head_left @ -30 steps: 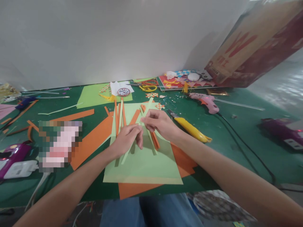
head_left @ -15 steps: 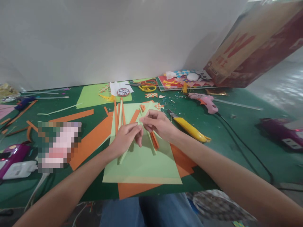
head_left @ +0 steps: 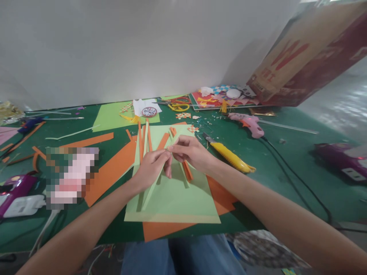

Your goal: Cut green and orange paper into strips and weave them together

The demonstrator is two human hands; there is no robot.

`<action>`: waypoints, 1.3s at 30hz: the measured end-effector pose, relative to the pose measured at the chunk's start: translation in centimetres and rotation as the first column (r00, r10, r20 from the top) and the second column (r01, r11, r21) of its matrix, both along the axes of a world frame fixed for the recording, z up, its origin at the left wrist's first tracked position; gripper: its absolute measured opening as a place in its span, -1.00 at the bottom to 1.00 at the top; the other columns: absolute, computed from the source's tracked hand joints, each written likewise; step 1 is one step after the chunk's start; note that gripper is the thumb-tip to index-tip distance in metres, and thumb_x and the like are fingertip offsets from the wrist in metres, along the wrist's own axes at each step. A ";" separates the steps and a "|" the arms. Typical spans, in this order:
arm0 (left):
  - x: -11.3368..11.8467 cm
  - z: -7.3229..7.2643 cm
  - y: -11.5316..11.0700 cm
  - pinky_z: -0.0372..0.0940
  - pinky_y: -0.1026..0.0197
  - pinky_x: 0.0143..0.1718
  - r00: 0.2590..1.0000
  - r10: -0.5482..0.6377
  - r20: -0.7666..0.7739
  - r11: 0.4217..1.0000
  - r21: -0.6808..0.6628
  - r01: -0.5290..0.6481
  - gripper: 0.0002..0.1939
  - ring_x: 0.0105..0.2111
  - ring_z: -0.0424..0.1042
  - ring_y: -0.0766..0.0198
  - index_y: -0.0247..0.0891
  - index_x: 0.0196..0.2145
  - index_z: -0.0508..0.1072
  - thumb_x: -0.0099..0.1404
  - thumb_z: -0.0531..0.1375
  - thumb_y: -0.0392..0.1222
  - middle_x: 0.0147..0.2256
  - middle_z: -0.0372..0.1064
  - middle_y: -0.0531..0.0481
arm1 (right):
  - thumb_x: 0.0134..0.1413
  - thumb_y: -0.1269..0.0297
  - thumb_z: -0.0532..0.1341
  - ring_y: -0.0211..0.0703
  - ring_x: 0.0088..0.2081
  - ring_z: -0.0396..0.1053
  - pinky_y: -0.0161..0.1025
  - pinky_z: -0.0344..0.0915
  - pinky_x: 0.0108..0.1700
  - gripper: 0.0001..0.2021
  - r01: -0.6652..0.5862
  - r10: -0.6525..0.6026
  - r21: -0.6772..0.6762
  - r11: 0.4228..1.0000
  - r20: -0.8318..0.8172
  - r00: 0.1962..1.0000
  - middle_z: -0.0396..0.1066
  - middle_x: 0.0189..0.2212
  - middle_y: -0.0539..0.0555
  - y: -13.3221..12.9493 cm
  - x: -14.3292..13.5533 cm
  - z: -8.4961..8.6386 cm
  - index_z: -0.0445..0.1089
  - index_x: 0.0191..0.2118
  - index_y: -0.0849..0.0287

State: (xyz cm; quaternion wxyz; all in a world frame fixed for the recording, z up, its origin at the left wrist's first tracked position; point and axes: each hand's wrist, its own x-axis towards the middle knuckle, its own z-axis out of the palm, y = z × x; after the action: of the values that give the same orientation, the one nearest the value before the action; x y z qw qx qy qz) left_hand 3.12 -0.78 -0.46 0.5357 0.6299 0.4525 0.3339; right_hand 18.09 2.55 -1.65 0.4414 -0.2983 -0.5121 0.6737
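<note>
My left hand (head_left: 151, 166) and my right hand (head_left: 190, 151) meet above a pale green sheet (head_left: 177, 202). Both pinch a thin pale green strip (head_left: 150, 193), which slants from lower left up between my fingertips; its exact folds there are too small to tell. Under my right hand lie another green strip and a folded orange strip (head_left: 187, 172) on the sheet. Several upright-pointing orange and green strips (head_left: 140, 141) rest just beyond my left hand. Orange sheets (head_left: 114, 168) stick out from beneath the green one.
A yellow cutter (head_left: 231, 156) lies right of my hands, a pink glue gun (head_left: 249, 124) with its cord behind it. Yellow-handled scissors (head_left: 179, 105) and paper pieces lie at the back. A paper bag (head_left: 304, 57) leans at the right; a purple power socket (head_left: 17, 189) sits left.
The pale green strip between my hands has slid, its lower end now reaching further down the sheet. My right hand has shifted slightly down and left, closer to my left fingertips.
</note>
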 end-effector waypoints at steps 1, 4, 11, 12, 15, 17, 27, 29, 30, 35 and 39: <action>0.0 0.0 0.0 0.23 0.28 -0.47 1.000 -0.005 0.004 1.000 0.000 0.005 -0.69 -0.64 0.32 0.36 -0.23 -0.61 0.21 0.29 -0.04 -0.22 -0.72 0.19 0.14 | -0.25 0.20 0.39 -0.42 -0.69 0.12 -0.35 -0.06 -0.63 -0.69 0.016 -0.016 0.000 1.000 -0.006 1.000 0.24 -0.75 -0.12 0.0 0.0 0.1 0.24 -0.60 0.19; -0.1 0.0 -0.1 0.24 0.30 -0.46 1.000 -0.021 0.007 1.000 -0.002 0.021 -0.68 -0.64 0.32 0.37 -0.24 -0.62 0.20 0.30 -0.04 -0.23 -0.73 0.16 0.15 | -0.27 0.22 0.40 -0.42 -0.70 0.12 -0.34 -0.06 -0.62 -0.69 0.054 -0.054 -0.005 0.999 -0.023 0.998 0.17 -0.76 -0.17 0.1 0.2 0.2 0.24 -0.61 0.18; 0.0 0.2 -0.2 0.24 0.31 -0.46 1.000 -0.025 0.001 1.000 -0.007 0.025 -0.66 -0.65 0.32 0.38 -0.24 -0.61 0.20 0.33 -0.05 -0.21 -0.73 0.16 0.16 | -0.27 0.29 0.40 -0.42 -0.71 0.10 -0.33 -0.07 -0.61 -0.68 0.083 -0.083 0.011 0.996 -0.049 0.995 0.11 -0.77 -0.18 0.5 0.7 0.5 0.19 -0.64 0.17; 0.0 0.2 -0.2 0.24 0.31 -0.46 1.000 -0.027 0.001 1.000 -0.011 0.027 -0.65 -0.65 0.32 0.38 -0.24 -0.61 0.20 0.33 -0.05 -0.20 -0.73 0.15 0.16 | -0.26 0.29 0.39 -0.42 -0.70 0.10 -0.32 -0.06 -0.60 -0.67 0.088 -0.087 0.019 0.996 -0.052 0.995 0.10 -0.77 -0.18 0.6 0.7 0.6 0.18 -0.65 0.17; 0.0 0.2 -0.2 0.25 0.30 -0.45 0.999 -0.044 -0.003 0.999 -0.008 0.044 -0.65 -0.64 0.32 0.38 -0.24 -0.61 0.20 0.33 -0.04 -0.19 -0.72 0.15 0.16 | -0.24 0.27 0.38 -0.42 -0.69 0.10 -0.32 -0.07 -0.60 -0.66 0.103 -0.101 0.031 0.994 -0.054 0.993 0.07 -0.76 -0.18 0.8 0.9 0.7 0.15 -0.65 0.17; 0.0 0.1 -0.2 0.25 0.30 -0.44 0.999 -0.052 -0.002 0.999 -0.001 0.052 -0.65 -0.64 0.32 0.39 -0.24 -0.61 0.19 0.33 -0.04 -0.20 -0.72 0.15 0.16 | -0.24 0.26 0.38 -0.42 -0.69 0.10 -0.32 -0.08 -0.60 -0.66 0.111 -0.109 0.027 0.993 -0.056 0.992 0.05 -0.76 -0.19 0.9 1.0 0.8 0.15 -0.63 0.16; -0.1 0.0 -0.2 0.24 0.30 -0.44 0.998 -0.063 -0.001 0.998 -0.002 0.063 -0.66 -0.65 0.32 0.39 -0.23 -0.62 0.18 0.32 -0.04 -0.20 -0.73 0.14 0.17 | -0.27 0.24 0.39 -0.42 -0.69 0.08 -0.32 -0.09 -0.60 -0.65 0.127 -0.125 0.028 0.992 -0.039 0.991 0.05 -0.76 -0.20 1.1 1.4 1.1 0.15 -0.61 0.14; 0.0 0.0 -0.2 0.23 0.30 -0.45 0.998 -0.063 -0.026 0.998 -0.002 0.063 -0.65 -0.64 0.32 0.38 -0.23 -0.62 0.19 0.32 -0.05 -0.19 -0.73 0.17 0.16 | -0.26 0.22 0.39 -0.42 -0.70 0.08 -0.32 -0.09 -0.61 -0.65 0.121 -0.120 0.035 0.992 -0.030 0.992 0.05 -0.76 -0.21 1.0 1.4 1.1 0.14 -0.60 0.14; 0.0 0.0 -0.2 0.23 0.29 -0.45 0.997 -0.062 -0.045 0.998 -0.001 0.062 -0.66 -0.63 0.31 0.37 -0.23 -0.61 0.21 0.32 -0.04 -0.18 -0.72 0.20 0.14 | -0.26 0.21 0.38 -0.42 -0.70 0.08 -0.33 -0.09 -0.61 -0.64 0.115 -0.114 0.036 0.993 -0.026 0.993 0.04 -0.76 -0.21 1.0 1.3 1.1 0.14 -0.60 0.14; 0.0 0.0 0.0 0.20 0.28 -0.47 0.997 -0.021 -0.078 0.999 0.040 0.024 -0.74 -0.60 0.32 0.34 -0.24 -0.45 0.31 0.33 -0.04 -0.13 -0.67 0.32 0.11 | -0.21 0.17 0.37 -0.42 -0.69 0.08 -0.35 -0.09 -0.62 -0.67 -0.024 0.024 0.008 1.000 0.029 0.999 0.17 -0.75 -0.15 0.3 0.7 0.7 0.18 -0.58 0.16; 0.0 0.1 -0.1 0.20 0.26 -0.46 0.997 0.008 -0.083 0.997 0.076 -0.002 -0.73 -0.61 0.32 0.34 -0.25 -0.47 0.29 0.33 -0.04 -0.14 -0.67 0.31 0.10 | -0.20 0.15 0.36 -0.41 -0.68 0.11 -0.37 -0.06 -0.63 -0.69 -0.098 0.098 0.006 0.995 0.047 0.994 0.25 -0.73 -0.11 0.1 0.6 0.6 0.23 -0.56 0.18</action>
State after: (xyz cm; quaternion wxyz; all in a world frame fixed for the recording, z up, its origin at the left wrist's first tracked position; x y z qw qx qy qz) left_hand 3.16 -0.84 -0.41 0.4913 0.6621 0.4630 0.3255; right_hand 18.67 2.69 -1.04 0.3968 -0.2868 -0.5391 0.6853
